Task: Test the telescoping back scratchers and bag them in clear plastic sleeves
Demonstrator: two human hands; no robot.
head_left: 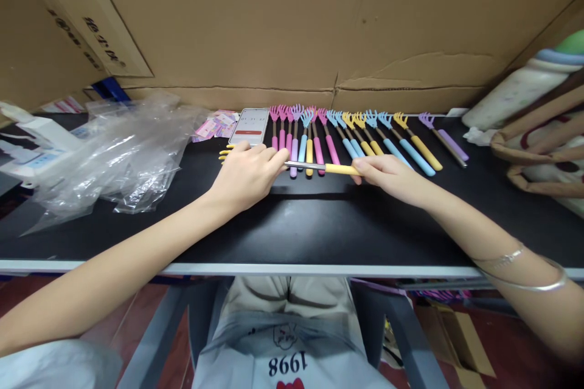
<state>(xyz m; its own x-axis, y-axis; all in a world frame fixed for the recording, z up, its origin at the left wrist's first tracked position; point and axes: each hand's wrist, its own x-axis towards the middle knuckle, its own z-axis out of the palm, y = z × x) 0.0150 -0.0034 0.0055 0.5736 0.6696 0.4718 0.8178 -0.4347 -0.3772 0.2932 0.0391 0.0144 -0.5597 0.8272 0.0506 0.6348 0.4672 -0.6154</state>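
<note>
Both my hands hold one yellow back scratcher (337, 168) level above the black table. My left hand (249, 171) is closed around the claw end, and yellow prongs stick out past its left side. At the other end, my right hand (383, 173) grips the yellow handle. Between the hands a stretch of metal rod shows. Behind lies a row of back scratchers in pink, purple, blue and yellow, among them a yellow one (423, 151) and a pink one (331, 149). To the right of the row, a purple claw piece (442, 137) lies beside a separate purple handle (453, 144).
Clear plastic bags (132, 152) and a white power strip (41, 149) lie at the left. A phone (249, 126) with a timer rests by small printed cards (216, 126). On the right are a bottle (520, 88) and a brown-handled bag (538, 146). A cardboard wall (292, 24) stands behind.
</note>
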